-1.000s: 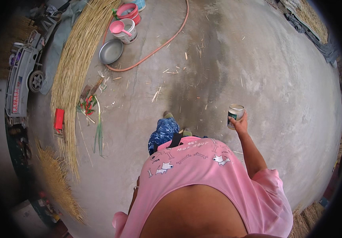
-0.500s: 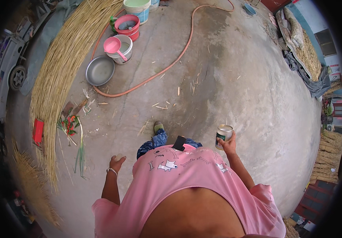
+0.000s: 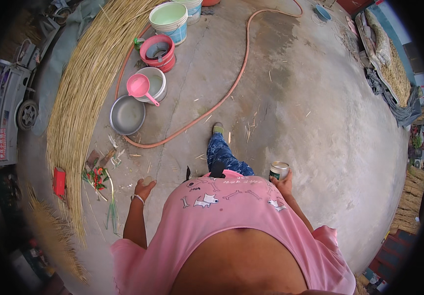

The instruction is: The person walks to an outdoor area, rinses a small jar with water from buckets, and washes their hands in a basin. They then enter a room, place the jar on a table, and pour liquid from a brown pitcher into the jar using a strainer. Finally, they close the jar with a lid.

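Overhead, head view: a person in a pink shirt (image 3: 231,216) stands on a grey concrete floor (image 3: 320,123), seen from above.
Right hand (image 3: 284,184): right of centre, fingers wrapped around a small metal can (image 3: 278,171); the can stands upright with its open top showing.
Left hand (image 3: 146,188): left of centre, closed around a small pale object (image 3: 147,181) whose kind I cannot tell; a bracelet (image 3: 138,198) sits on the wrist.
Leg: 1 blue patterned trouser leg (image 3: 223,156) reaches forward at centre, ending in a green shoe (image 3: 218,129).
Hose: an orange hose (image 3: 231,88) curves from the top centre down to the centre left, passing just beside the shoe.
Metal basin (image 3: 127,115): centre left, touching the loop of the hose.
White bucket (image 3: 154,83): just above the basin, with a pink scoop (image 3: 139,87) resting on its rim.
Red tub (image 3: 158,51): above the white bucket, upper left.
Pale green bucket (image 3: 169,20): top of the frame, above the red tub.
Straw: a long bundle of yellow straw (image 3: 81,103) runs along the left, from the top down to the lower left.
Red can (image 3: 59,181): lower left, at the outer edge of the straw.
Chillies: a small heap of red and green chillies (image 3: 95,176) lies between the straw and the left hand.
Cart: a wheeled cart (image 3: 10,118) stands at the far left edge.
Cloth pile: dark cloths (image 3: 394,98) lie at the upper right rim.
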Demonstrator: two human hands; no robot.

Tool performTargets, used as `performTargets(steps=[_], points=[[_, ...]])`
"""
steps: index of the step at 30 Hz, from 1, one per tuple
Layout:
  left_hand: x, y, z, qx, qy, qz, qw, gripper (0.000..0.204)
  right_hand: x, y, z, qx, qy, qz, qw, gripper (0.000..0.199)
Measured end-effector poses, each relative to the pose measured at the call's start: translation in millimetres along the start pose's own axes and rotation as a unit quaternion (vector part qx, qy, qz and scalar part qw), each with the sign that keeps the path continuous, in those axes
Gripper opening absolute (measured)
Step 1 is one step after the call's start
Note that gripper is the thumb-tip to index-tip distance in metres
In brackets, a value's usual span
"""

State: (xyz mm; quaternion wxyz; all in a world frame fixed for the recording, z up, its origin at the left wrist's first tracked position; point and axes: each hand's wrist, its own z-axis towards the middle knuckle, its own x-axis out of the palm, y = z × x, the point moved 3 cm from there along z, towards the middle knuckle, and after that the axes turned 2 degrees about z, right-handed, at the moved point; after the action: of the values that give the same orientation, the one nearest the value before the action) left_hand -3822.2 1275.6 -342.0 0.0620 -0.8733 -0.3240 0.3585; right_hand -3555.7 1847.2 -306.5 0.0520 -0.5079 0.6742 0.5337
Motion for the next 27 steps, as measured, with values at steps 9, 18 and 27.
performTargets(steps=[9, 18, 27], points=[[70, -14, -32, -0.159, 0.065, -0.082, 0.982, 0.080, 54, 159, 221, -0.171, 0.041, -0.043, 0.984, 0.095], [35, -246, 54, -0.040, 0.029, -0.093, 0.994, 0.065, 140, 427, 379, -0.355, 0.125, -0.055, 0.925, 0.093], [45, -315, 211, -0.095, 0.082, -0.151, 0.980, 0.087, 199, 547, 462, -0.399, 0.220, -0.166, 0.875, 0.095]])
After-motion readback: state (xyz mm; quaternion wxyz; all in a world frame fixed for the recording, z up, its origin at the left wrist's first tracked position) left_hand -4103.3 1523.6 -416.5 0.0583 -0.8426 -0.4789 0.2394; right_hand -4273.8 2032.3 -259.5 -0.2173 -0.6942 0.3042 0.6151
